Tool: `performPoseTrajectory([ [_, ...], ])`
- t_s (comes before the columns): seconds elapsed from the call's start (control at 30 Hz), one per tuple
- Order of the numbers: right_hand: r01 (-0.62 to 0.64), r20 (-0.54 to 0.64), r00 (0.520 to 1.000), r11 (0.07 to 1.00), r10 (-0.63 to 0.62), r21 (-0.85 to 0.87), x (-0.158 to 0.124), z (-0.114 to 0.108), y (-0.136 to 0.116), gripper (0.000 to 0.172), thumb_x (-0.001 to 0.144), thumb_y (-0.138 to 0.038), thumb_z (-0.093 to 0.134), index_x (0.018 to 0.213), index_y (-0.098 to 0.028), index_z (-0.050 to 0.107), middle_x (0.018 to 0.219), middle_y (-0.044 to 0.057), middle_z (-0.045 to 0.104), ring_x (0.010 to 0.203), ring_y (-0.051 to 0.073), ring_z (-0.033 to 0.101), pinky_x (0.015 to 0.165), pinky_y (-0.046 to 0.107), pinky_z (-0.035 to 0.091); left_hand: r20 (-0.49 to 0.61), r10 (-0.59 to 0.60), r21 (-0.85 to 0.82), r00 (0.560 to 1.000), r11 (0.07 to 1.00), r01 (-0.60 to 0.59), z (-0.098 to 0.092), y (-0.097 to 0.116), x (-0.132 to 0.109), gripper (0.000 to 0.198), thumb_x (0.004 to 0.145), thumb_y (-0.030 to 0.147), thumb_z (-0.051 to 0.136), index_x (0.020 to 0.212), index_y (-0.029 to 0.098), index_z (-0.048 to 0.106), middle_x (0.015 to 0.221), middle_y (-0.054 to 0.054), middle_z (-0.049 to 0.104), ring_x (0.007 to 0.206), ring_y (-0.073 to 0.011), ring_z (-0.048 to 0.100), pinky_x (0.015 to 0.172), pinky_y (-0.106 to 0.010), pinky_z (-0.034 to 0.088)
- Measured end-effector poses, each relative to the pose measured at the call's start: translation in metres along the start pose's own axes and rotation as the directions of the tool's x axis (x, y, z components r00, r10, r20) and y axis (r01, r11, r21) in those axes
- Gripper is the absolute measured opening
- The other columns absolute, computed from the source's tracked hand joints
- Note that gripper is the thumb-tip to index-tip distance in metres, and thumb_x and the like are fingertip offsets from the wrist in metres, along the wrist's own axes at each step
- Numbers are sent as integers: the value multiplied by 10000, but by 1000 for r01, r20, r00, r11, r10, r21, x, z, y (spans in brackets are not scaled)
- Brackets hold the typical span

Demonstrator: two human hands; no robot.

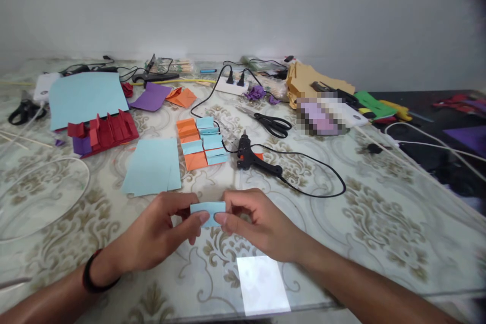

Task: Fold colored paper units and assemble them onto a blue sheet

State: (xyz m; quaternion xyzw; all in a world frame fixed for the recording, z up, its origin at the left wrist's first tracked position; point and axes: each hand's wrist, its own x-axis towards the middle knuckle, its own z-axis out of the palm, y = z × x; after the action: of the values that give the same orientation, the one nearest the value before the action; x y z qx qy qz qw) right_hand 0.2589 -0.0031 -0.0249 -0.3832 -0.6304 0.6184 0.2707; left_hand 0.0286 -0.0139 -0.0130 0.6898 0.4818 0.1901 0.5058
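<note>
A small folded piece of light blue paper (pixel 208 207) is pinched between both my hands above the near part of the table. My left hand (pixel 163 228) grips its left end, thumb in front and fingers behind. On the other end, my right hand (pixel 261 223) holds it the same way. Just beyond lie a stack of light blue paper sheets (pixel 154 167) and a block of folded orange and blue paper pieces (pixel 201 144). A black glue gun (pixel 256 159) rests to the right of that block, its nozzle pointing away from me.
Black-handled scissors (pixel 271 124) lie past the glue gun, whose cord loops rightward. Folded red paper (pixel 110 131) and a large blue sheet (pixel 89 96) sit back left. A white power strip (pixel 228 86) stands near the wall. White cables cross the right side. A bright white rectangle (pixel 262 286) shows near the front edge.
</note>
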Motion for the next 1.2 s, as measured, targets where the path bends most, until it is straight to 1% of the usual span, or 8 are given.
performPoseTrajectory([
  [0.2, 7, -32, 999, 1000, -6, 22, -1, -2, -1, 421, 901, -485, 745, 680, -182, 554, 631, -27, 530, 593, 114, 477, 558, 247, 375, 4, 15, -121, 1000, 993, -14, -3, -4, 3, 347, 1016, 421, 574, 771, 183, 637, 658, 16, 648, 645, -127, 545, 634, -259, 406],
  [0.4, -20, 65, 998, 998, 16, 58, 1, 2, 1, 270, 879, -382, 763, 816, -189, 586, 700, -43, 513, 612, 107, 471, 534, 221, 362, 66, 40, -170, 997, 985, -29, -1, -1, 0, 304, 992, 353, 581, 734, 195, 553, 650, 41, 560, 633, -120, 483, 619, -255, 389],
  [0.57, 124, 52, 991, 989, -120, -82, 1, 5, 1, 176, 856, -177, 675, 742, -195, 542, 689, -56, 501, 624, 94, 453, 570, 209, 360, 90, 75, -142, 993, 988, -62, 1, -1, 3, 131, 962, 284, 593, 867, 201, 627, 784, 33, 598, 730, -130, 525, 688, -255, 421],
  [0.7, 116, 58, 992, 984, -108, -138, 1, 8, 1, 107, 855, -158, 662, 790, -196, 586, 716, -57, 538, 616, 89, 475, 566, 202, 375, 85, 57, -107, 995, 993, -48, 5, 0, 2, 121, 929, 235, 601, 814, 204, 576, 760, 48, 547, 731, -127, 489, 688, -250, 399],
  [0.83, 150, 51, 988, 970, -143, -192, -1, 11, 1, 98, 828, -115, 665, 800, -193, 613, 742, -56, 566, 615, 80, 483, 576, 200, 379, 113, 53, -140, 992, 989, -37, 10, 2, 0, 161, 890, 211, 596, 766, 207, 495, 736, 54, 504, 696, -123, 454, 647, -253, 376],
  [0.93, 113, 40, 993, 981, -108, -159, -1, 11, 1, 81, 868, -179, 684, 810, -189, 629, 714, -49, 560, 618, 93, 490, 567, 209, 379, 84, 49, -130, 995, 991, -38, 11, 1, 0, 124, 871, 211, 602, 793, 209, 506, 748, 54, 500, 701, -126, 441, 645, -257, 370],
  [1.07, -15, -32, 999, 1000, 14, -19, 1, 7, 1, 277, 881, -358, 759, 746, -182, 593, 640, -49, 513, 590, 105, 453, 541, 226, 365, 2, 7, -110, 1000, 994, -7, 5, -2, 2, 178, 943, 299, 584, 799, 206, 534, 712, 54, 501, 683, -129, 441, 634, -261, 356],
  [1.2, -31, -56, 998, 999, 33, 26, 2, 4, 2, 388, 850, -467, 802, 712, -183, 577, 610, -48, 508, 573, 107, 446, 542, 239, 357, 10, -14, -66, 1000, 998, 14, -2, -2, 2, 298, 967, 374, 599, 738, 197, 526, 664, 50, 519, 648, -126, 440, 615, -267, 339],
])
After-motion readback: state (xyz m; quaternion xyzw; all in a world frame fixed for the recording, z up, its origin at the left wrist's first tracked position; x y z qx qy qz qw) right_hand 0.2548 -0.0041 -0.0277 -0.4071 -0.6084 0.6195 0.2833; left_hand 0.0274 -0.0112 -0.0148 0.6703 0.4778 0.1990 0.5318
